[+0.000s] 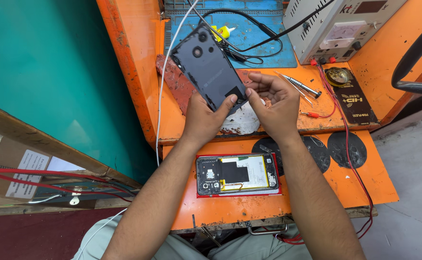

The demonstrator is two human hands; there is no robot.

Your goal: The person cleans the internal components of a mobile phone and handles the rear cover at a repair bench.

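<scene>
Opened phone (237, 174) lies near the orange bench's front edge (269, 219), bare surface around it. Above, left hand (204, 118) and right hand (276, 103) pinch the dark back cover (208, 70) by its lower edge, tilted.

Orange workbench (379, 53), paint worn and chipped along front edge. Lower pull-out shelf (317, 202): opened phone (237, 175) lying flat, internals up, red frame; three dark round patches (347, 149) just behind it. Upper surface: blue work mat (269, 43) at back with black cable (249, 36) and small yellow bottle (222, 32); grey power supply (338, 24) at right; screwdrivers (300, 85); dark rectangular pad (358, 101) bearing round brass piece (338, 75); red wire (346, 135) trailing forward.
</scene>
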